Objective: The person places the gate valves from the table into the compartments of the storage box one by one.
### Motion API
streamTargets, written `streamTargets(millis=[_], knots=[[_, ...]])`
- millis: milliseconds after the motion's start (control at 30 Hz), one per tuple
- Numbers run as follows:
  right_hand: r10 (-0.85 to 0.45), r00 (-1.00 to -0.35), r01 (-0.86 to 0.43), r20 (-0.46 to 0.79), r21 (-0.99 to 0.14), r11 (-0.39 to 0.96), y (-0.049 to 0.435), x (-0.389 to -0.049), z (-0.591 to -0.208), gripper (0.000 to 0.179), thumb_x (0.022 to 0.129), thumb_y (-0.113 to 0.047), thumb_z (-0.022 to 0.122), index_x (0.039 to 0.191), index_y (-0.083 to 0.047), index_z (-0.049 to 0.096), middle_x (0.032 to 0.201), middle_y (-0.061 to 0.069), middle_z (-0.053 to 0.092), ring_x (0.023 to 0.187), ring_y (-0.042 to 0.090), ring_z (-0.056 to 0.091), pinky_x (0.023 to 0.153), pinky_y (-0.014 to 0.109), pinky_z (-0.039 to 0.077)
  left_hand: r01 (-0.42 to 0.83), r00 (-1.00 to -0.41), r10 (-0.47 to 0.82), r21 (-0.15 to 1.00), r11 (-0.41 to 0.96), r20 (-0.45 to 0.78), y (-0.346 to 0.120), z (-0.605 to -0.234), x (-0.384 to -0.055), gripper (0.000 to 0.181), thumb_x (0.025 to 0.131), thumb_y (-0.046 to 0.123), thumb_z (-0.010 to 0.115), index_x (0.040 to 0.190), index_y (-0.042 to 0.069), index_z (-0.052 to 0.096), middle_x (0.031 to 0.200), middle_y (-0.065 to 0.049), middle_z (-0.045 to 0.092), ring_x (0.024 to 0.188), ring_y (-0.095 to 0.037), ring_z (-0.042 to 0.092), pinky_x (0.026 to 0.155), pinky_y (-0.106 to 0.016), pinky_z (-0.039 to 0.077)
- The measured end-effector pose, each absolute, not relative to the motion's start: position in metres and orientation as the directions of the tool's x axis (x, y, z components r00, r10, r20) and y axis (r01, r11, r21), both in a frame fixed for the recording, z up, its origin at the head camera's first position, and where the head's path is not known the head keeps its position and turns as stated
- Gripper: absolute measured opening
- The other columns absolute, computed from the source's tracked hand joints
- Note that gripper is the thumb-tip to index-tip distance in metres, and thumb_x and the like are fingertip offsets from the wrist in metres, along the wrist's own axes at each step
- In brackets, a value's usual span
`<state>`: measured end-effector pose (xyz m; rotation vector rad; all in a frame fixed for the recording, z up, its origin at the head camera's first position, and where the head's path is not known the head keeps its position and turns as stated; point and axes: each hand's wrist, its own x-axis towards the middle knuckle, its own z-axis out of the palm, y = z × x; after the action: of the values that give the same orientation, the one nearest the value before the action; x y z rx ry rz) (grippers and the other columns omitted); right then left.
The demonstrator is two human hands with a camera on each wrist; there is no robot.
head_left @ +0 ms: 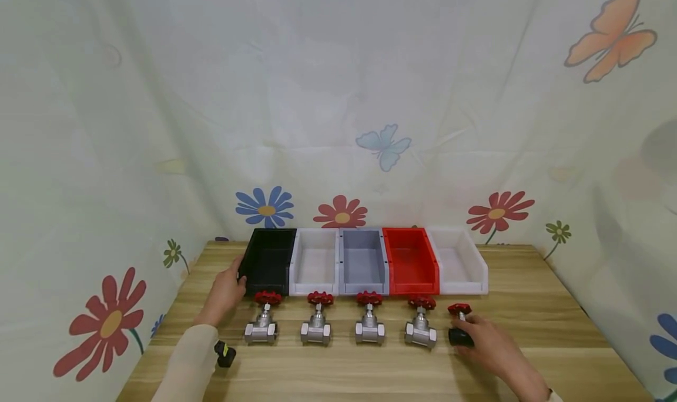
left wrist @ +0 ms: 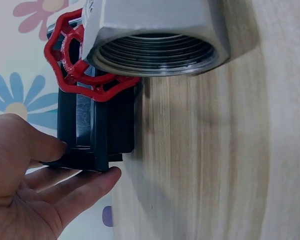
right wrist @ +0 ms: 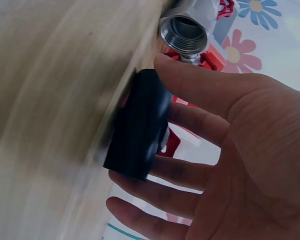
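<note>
My left hand [head_left: 226, 290] is at the left side of the black bin [head_left: 270, 262], thumb at its rim and fingers along the outer wall. In the left wrist view, the thumb and fingers [left wrist: 85, 195] hold the bin's side between them. On the right, my right hand [head_left: 489, 340] holds a black valve [right wrist: 140, 125] with a red handwheel [head_left: 459, 309]. Its thumb and fingers lie round the dark cylindrical body, close over the wooden table. Left of it stands a silver gate valve [head_left: 421, 331] with a red handwheel.
Right of the black bin, side by side, are a white bin [head_left: 315, 289], a grey bin [head_left: 362, 288], a red bin [head_left: 411, 288] and another white bin [head_left: 464, 288]. More silver valves [head_left: 261, 331] stand in front on the wooden table [head_left: 338, 372]. A flowered curtain [head_left: 317, 96] hangs behind.
</note>
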<state>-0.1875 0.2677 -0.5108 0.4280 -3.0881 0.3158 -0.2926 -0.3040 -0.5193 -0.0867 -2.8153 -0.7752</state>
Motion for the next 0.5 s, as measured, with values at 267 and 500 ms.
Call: streamTargets(millis=[267,500], knots=[[-0.256,-0.966,-0.255,0.024,-0.206,0.945,0.2676,-0.1888,-0.5174,0.049,0.073,-0.031,0.083,0.118,-0.018,0.07,0.11,0.017,0.066,0.091,0.034,0.066,0.07,0.051,0.053,0.127,-0.975,0.007,0.534,0.836,0.221,-0.3086,-0.5178,-0.298,0.059,0.09,0.003,0.053,0.146,-0.005,0.037,0.124,-0.038,0.058,0.107,-0.05,0.061,0.091,-0.059,0.049],[-0.235,-0.972,-0.236,0.031,-0.226,0.945,0.2682,-0.1923,-0.5217,0.047,0.073,-0.028,0.083,0.116,-0.018,0.07,0.109,0.016,0.064,0.092,0.033,0.066,0.069,0.05,0.053,0.124,-0.982,0.024,0.54,0.832,0.187,-0.3111,-0.5161,-0.3009,0.061,0.09,0.002,0.053,0.147,-0.006,0.034,0.123,-0.039,0.058,0.11,-0.051,0.059,0.092,-0.059,0.048]])
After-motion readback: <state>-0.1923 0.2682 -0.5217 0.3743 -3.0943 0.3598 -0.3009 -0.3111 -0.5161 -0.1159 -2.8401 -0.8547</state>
